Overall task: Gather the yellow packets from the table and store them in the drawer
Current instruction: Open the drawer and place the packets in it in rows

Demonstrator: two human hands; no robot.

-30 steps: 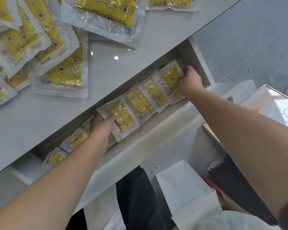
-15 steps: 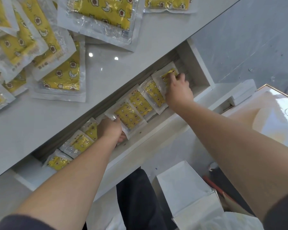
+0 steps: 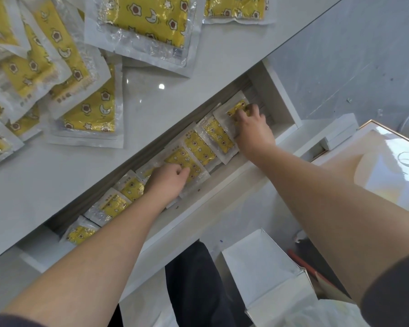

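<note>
A white drawer stands pulled out under the white table. A row of overlapping yellow packets in clear wrap lies inside it. My left hand sits mid-row, fingers curled onto one packet. My right hand is at the right end, fingertips closed on the last packet. Several larger-looking yellow packets lie spread over the table's back left, and another packet lies at the back middle.
An open white box stands on the floor below the drawer. A glossy cream box is at the right. My dark trousers show under the drawer front. A grey wall lies right of the table.
My right hand slid left from the drawer's right wall onto the end packet. My left hand moved right along the row and now covers the packet it was at the edge of.
</note>
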